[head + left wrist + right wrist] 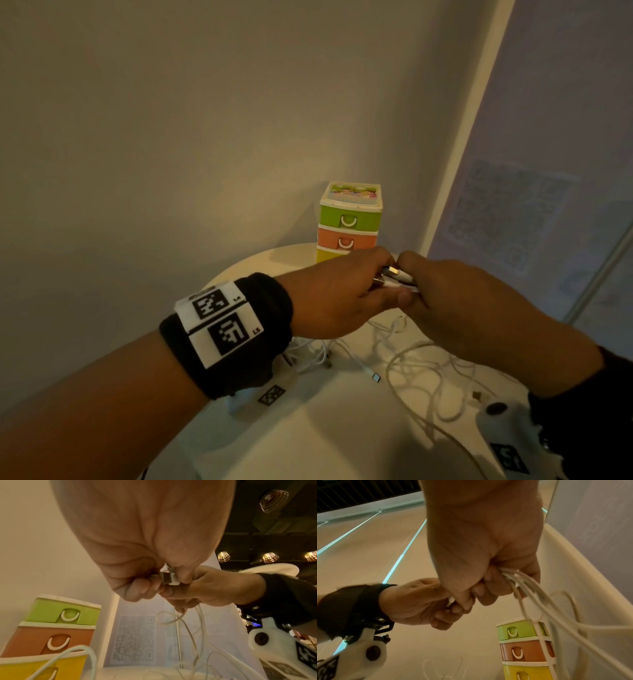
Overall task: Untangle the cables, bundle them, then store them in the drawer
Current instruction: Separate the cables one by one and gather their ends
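Note:
Both hands meet above the round white table (308, 428). My left hand (342, 298) pinches white USB plugs (394, 277) with metal ends; the plugs (169, 578) show between its fingertips in the left wrist view. My right hand (455, 301) grips several white cable strands (530, 588) that hang down from its fist. More tangled white cables (411, 363) lie on the table under the hands. A small drawer unit (349, 222) with green, orange and yellow drawers, all closed, stands at the table's back edge.
The wall is close behind the table and a pale panel with a QR code (507, 212) stands at the right. A loose plug (375, 378) lies on the table. The drawer unit (56, 628) is just beyond my left hand.

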A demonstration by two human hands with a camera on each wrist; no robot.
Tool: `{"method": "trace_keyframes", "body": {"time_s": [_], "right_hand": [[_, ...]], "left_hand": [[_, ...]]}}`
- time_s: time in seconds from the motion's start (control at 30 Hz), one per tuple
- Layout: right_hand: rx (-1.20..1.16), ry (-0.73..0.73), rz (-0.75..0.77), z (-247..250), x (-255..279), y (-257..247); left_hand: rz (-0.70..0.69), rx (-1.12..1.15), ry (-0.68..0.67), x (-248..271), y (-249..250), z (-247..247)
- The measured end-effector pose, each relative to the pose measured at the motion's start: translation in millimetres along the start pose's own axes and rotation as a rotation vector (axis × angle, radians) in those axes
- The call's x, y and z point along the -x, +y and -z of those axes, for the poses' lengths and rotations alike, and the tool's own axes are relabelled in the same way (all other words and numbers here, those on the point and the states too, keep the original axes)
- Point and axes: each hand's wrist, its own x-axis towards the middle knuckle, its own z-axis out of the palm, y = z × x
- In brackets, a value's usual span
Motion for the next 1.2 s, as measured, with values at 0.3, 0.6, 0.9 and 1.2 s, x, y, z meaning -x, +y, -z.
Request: {"method": "trace_keyframes", "body": {"time_s": [0.3,0.6,0.9,1.2], "right_hand": [[-0.068,-0.008,0.037,-14,-5,-7],[-0.130,0.064,-0.024,-12,-10,-2],[-0.105,0.161,0.002,-21,-7,-12],[0.062,0.002,-0.143,-23,-4,9]], "left_hand": [[0.053,0.097,-0.015,3,-5,2],[-0.027,0.144,0.068,7,7,1],[-0.021,-0.031,0.033,5,2,-1],[0.314,-0.459,-0.194,31,-53,50]]}}
